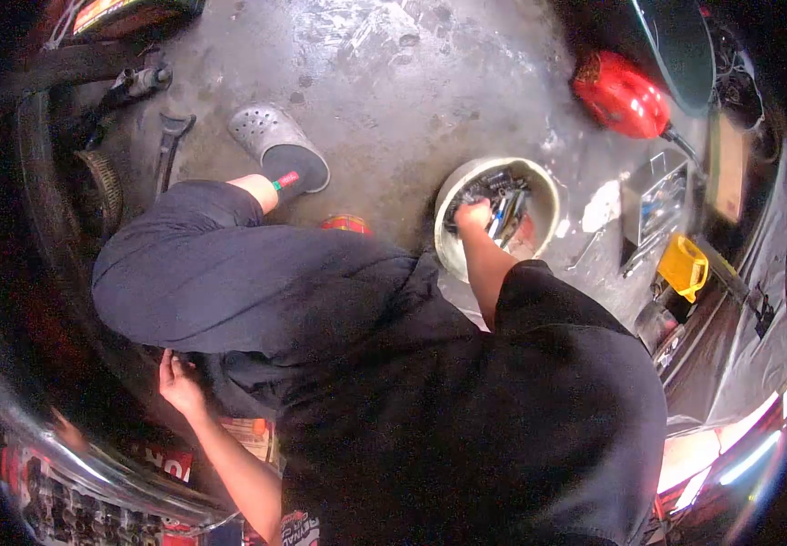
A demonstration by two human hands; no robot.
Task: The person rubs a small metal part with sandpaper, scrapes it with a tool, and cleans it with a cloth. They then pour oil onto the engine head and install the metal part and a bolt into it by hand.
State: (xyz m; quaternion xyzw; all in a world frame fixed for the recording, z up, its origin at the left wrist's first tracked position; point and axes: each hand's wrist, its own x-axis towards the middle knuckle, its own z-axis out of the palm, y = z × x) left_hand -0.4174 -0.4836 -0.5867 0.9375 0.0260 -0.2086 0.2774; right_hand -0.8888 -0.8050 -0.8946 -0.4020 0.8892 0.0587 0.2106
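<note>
My right hand [475, 216] reaches down into a round whitish bucket [546, 182]. Its fingers look curled among dark metal parts [507, 187], several of them long and one showing blue; what they grip is hidden. At the lower left, my left hand [182, 387] is beside my dark-clothed thigh, its fingers partly extended and apart. I can make out nothing held in it.
A large wrench [170, 146] lies on the floor near my grey perforated clog [275, 136]. To the right are a red container [625, 96] with a dark spout, a metal tray [657, 200] of parts, and a yellow jug [683, 267]. A curved dark rim runs along the left.
</note>
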